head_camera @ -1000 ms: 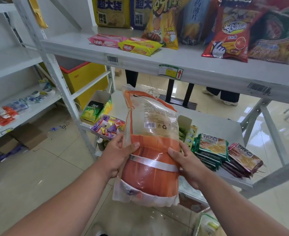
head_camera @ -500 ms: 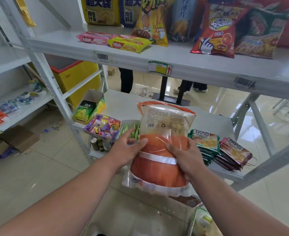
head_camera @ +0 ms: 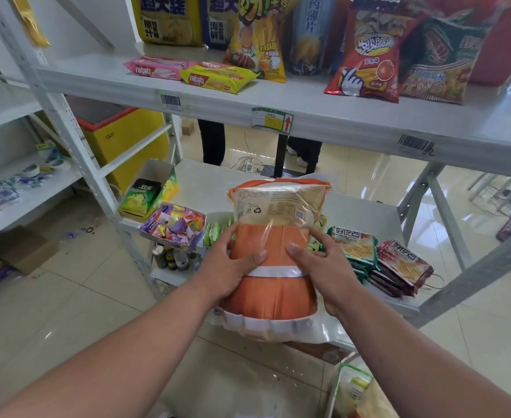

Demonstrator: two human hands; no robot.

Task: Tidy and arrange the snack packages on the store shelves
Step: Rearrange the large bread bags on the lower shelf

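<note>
I hold a large orange and clear snack bag (head_camera: 273, 297) with its back label toward me, in front of the lower shelf (head_camera: 365, 212). My left hand (head_camera: 233, 267) grips its left side, thumb across the orange front. On the bag's right side my right hand (head_camera: 323, 267) grips it the same way. The bag leans back over the shelf, its bottom edge past the shelf's front. Green and red biscuit packs (head_camera: 380, 260) are stacked just right of it.
The upper shelf (head_camera: 308, 116) carries standing chip bags (head_camera: 365, 55) and two flat wafer packs (head_camera: 197, 72). A candy tray (head_camera: 172, 224) and a green box (head_camera: 145, 194) sit left on the lower shelf. A person's legs (head_camera: 212, 143) stand behind the shelving. Another shelf unit (head_camera: 22, 188) stands at the left.
The bag has come down from upright and tipped back toward the lower shelf. Both hands moved with it, thumbs now closer together on its front.
</note>
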